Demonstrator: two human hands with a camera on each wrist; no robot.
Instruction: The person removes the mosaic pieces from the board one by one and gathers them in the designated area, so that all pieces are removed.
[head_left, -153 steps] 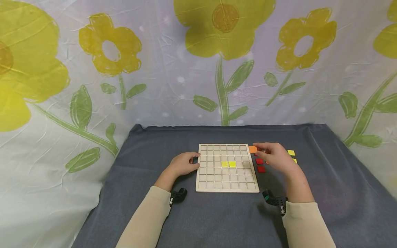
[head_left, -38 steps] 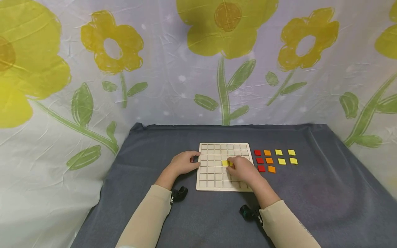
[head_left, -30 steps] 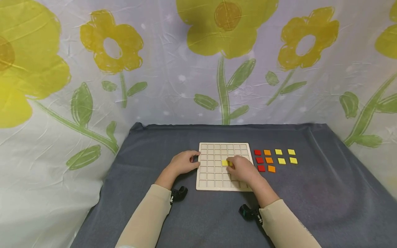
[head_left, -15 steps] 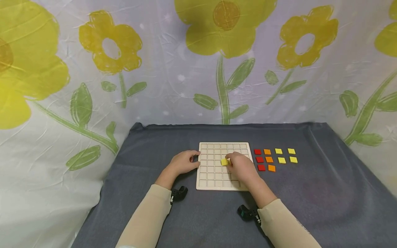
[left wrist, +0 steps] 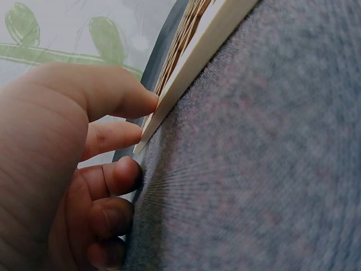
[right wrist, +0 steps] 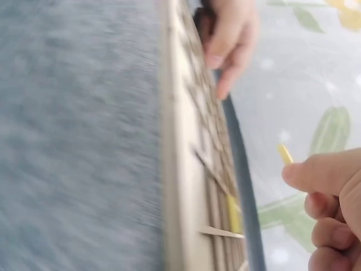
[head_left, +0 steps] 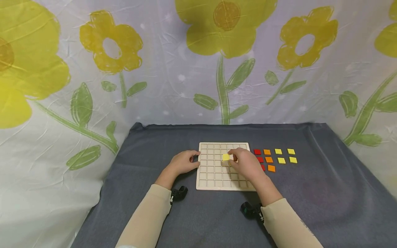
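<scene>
A square wooden grid board (head_left: 214,175) lies flat on the grey cloth. My right hand (head_left: 248,165) pinches a yellow square tile (head_left: 225,157) between thumb and finger, raised over the board's middle. The right wrist view shows the held tile (right wrist: 285,153) edge-on, clear of the board, while another yellow tile (right wrist: 233,213) sits in the grid; the hand hides that one in the head view. My left hand (head_left: 183,162) touches the board's left edge with thumb and index fingertips. In the left wrist view its other fingers (left wrist: 110,217) hang loosely bent beside the edge.
Right of the board lie columns of red tiles (head_left: 257,151), orange tiles (head_left: 269,159) and yellow tiles (head_left: 281,160). My right hand partly covers the nearer red ones. A flower-printed curtain (head_left: 173,89) rises behind the cloth's far edge (head_left: 173,126).
The right hand held an orange tile off the board's right edge; orange tiles now lie in their column. It then moved to the grid's middle and lifted out the left yellow tile.
</scene>
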